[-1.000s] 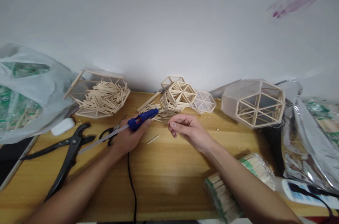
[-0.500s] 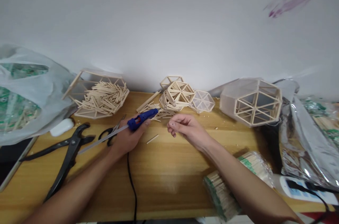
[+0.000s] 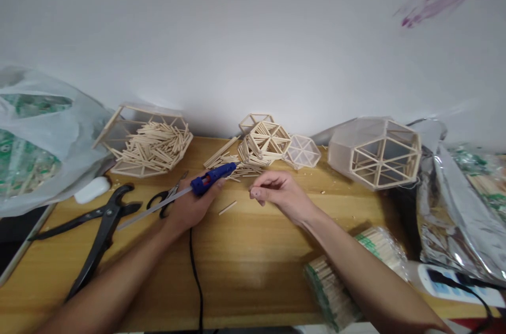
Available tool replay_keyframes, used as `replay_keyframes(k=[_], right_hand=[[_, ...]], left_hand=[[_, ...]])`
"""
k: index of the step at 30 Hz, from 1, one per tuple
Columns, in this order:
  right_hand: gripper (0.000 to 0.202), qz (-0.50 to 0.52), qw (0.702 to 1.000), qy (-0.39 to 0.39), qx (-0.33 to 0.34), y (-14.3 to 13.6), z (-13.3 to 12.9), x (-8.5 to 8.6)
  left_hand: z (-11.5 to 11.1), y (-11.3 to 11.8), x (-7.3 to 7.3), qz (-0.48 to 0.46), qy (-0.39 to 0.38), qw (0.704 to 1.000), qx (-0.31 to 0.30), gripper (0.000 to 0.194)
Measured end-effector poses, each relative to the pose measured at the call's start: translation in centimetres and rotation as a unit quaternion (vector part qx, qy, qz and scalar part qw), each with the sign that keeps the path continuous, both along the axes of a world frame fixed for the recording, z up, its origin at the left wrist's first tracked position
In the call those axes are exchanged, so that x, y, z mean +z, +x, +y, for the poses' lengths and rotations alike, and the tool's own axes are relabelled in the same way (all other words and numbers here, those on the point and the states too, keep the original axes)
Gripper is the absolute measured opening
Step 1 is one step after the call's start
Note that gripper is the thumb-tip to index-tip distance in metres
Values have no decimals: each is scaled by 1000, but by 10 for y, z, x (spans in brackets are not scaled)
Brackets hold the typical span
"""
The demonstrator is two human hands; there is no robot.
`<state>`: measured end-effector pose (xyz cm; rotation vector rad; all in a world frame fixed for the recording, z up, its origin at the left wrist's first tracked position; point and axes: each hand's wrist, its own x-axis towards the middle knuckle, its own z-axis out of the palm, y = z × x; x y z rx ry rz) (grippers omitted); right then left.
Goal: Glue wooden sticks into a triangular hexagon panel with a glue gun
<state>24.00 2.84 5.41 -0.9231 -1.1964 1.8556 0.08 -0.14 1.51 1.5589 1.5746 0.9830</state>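
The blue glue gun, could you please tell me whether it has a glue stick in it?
Yes, partly in: a long translucent glue stick juts from the rear of the blue glue gun in the left hand.

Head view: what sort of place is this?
Likely a craft worktable against a wall, home or workshop unclear: the left hand holds a blue glue gun, loose wooden sticks lie heaped, and a stick-built frame sits to the right.

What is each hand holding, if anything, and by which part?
The left hand holds the glue gun by its blue body, whose underside is hidden. The right hand is curled; whether it pinches anything cannot be told.
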Motion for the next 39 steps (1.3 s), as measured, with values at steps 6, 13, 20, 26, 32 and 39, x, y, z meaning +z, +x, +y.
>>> replay_keyframes(k=[6, 13, 20, 26, 32, 39], right_hand=[[33, 1, 1000, -10, -13, -2, -1, 1], [32, -10, 1000, 19, 7, 0, -2, 1], [37, -18, 999, 46, 15, -1, -2, 0], [36, -36, 999, 33, -5, -2, -3, 3], [36, -20, 1000, 20, -12, -2, -5, 2], [40, 15, 1000, 16, -18, -2, -6, 0]], left_hand=[[0, 0, -1, -5, 8, 1000, -5, 35], [0, 1, 1, -5, 11, 1000, -4, 34], [-1, 1, 2, -2, 16, 1000, 3, 33], [-1, -1, -1, -1, 10, 1000, 1, 33], [0, -1, -1, 0, 13, 1000, 1, 31], [-1, -1, -1, 0, 12, 1000, 4, 31]])
